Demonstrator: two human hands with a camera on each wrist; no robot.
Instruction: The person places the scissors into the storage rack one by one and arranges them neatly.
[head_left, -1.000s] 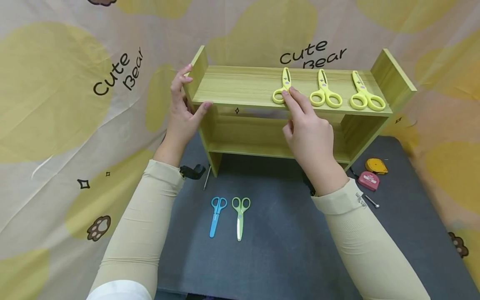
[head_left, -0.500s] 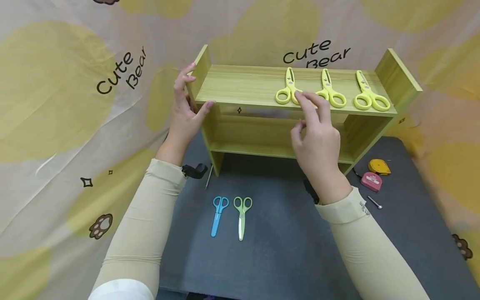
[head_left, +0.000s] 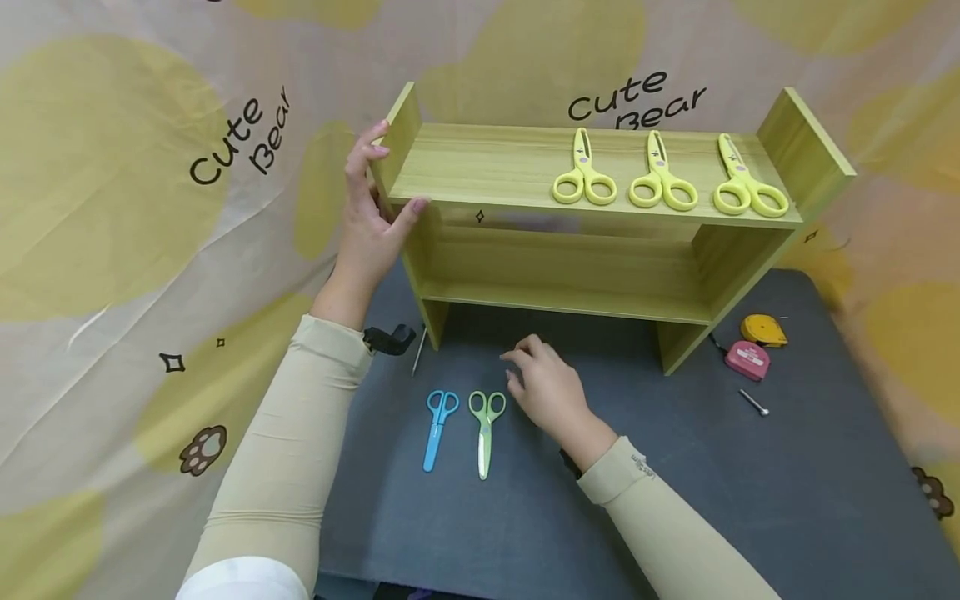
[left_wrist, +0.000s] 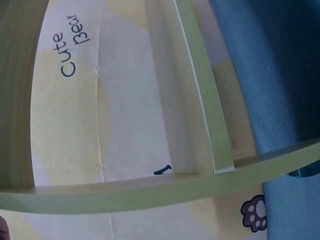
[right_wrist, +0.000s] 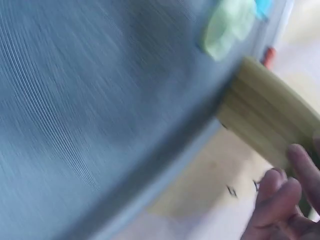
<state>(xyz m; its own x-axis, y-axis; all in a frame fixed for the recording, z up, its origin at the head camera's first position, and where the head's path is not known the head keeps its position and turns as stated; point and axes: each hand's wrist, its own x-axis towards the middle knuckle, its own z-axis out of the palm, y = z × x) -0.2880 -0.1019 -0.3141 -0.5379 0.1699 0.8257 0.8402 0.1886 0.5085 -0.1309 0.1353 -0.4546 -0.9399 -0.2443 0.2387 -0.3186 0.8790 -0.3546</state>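
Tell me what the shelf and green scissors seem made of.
Shelf: likely wood or wood-look board, fairly matte, since grain lines show. Green scissors: handles probably smooth plastic, given their even colour; the pale blade strip could be plastic or metal.

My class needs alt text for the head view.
A person's left hand grips the left end of a shelf with three yellow scissors on top; the right hand is near green scissors beside blue scissors on a table.
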